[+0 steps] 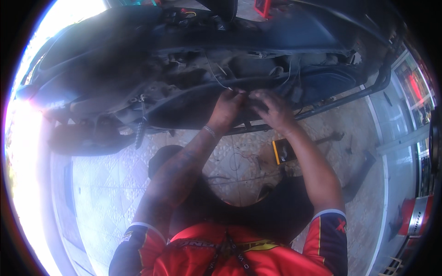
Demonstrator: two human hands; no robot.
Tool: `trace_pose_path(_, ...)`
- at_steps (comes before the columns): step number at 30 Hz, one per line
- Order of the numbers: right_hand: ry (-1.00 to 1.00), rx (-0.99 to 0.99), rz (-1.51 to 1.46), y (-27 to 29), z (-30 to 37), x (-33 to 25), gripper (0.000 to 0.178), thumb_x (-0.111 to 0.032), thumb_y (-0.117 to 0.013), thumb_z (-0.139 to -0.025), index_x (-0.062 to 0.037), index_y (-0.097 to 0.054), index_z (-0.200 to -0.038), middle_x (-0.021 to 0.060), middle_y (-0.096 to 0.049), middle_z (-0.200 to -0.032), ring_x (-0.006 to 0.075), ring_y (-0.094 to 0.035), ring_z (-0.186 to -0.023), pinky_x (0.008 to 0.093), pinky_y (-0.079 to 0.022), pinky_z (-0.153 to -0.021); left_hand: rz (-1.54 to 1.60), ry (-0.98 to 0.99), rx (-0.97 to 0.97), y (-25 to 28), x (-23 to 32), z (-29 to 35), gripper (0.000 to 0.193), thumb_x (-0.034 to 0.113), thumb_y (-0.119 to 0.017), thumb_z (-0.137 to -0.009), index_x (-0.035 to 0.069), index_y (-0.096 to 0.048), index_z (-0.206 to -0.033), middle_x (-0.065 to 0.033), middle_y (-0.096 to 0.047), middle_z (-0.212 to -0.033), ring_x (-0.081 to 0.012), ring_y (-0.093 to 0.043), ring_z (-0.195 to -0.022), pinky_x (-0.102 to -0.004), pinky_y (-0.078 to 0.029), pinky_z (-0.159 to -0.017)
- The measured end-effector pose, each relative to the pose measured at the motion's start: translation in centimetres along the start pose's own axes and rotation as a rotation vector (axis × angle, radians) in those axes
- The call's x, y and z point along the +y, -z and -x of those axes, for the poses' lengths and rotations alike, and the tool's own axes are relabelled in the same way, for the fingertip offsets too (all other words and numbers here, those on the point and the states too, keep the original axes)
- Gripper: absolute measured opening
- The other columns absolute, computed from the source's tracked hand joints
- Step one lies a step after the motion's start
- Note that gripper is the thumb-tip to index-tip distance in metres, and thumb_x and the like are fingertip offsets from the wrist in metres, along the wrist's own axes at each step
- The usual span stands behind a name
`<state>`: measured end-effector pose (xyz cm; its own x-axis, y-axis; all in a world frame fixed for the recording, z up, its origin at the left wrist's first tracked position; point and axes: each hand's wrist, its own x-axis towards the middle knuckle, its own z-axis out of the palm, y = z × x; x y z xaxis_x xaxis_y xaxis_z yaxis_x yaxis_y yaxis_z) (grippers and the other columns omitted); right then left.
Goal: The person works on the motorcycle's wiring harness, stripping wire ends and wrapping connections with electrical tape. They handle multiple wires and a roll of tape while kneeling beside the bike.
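Both my hands meet in front of a dark scooter-like vehicle [193, 103] with its side opened up. A thin pale wire [216, 72] comes down out of the opening to the fingertips of my left hand [225, 110], which are closed on its end. My right hand [275, 110] is close beside it, fingers bent toward the left fingertips and thumb a little apart. Whatever lies between the right fingers is too small and blurred to make out. More loose wires [298, 76] hang from the opening to the right, behind the right hand.
A dark tube rail [322, 108] runs along the vehicle's lower edge. On the tiled floor [110, 172] lie a black-and-yellow box [284, 152] and a long dark tool [329, 138]. A red-and-silver container [416, 216] stands at the right, near a glazed frame [412, 87].
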<state>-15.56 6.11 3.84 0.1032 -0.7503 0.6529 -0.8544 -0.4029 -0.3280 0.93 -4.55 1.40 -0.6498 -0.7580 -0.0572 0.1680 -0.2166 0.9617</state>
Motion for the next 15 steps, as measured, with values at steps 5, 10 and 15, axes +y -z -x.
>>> trace_pose_path(5, 0.004, -0.024, -0.027, 0.7, -0.4, -0.5, 0.035, -0.002, -0.07, -0.086, -0.0102, -0.065, -0.12, 0.0097, -0.071, -0.115, 0.0319, -0.069, -0.102, 0.0393, -0.057, -0.089, -0.03, 0.028, -0.011, 0.1, 0.2, 0.1, 0.025, 0.022, -0.059, -0.102, 0.002, -0.063, -0.116, -0.0041, -0.066, -0.109, -0.0135, -0.063, -0.098, -0.0282, -0.052, -0.09)
trace_pose_path(10, 0.001, -0.048, -0.022, 1.5, -0.5, -0.5, 0.029, 0.001, -0.069, -0.086, -0.0099, -0.069, -0.112, 0.0088, -0.072, -0.112, 0.0305, -0.07, -0.101, 0.0388, -0.058, -0.086, -0.027, 0.04, -0.006, -0.3, 0.4, 0.4, 0.025, 0.023, -0.061, -0.101, 0.004, -0.064, -0.115, -0.0028, -0.066, -0.109, -0.0126, -0.062, -0.098, -0.0284, -0.051, -0.09)
trace_pose_path(15, -0.036, -0.047, -0.053, 1.6, -0.5, -0.6, 0.029, -0.007, -0.075, -0.085, -0.0114, -0.071, -0.113, 0.0084, -0.072, -0.112, 0.0282, -0.071, -0.102, 0.0368, -0.059, -0.085, -0.055, 0.036, -0.007, -0.2, 0.8, 0.8, 0.026, 0.025, -0.062, -0.1, 0.005, -0.064, -0.115, -0.0017, -0.065, -0.107, -0.0112, -0.061, -0.097, -0.0276, -0.049, -0.088)
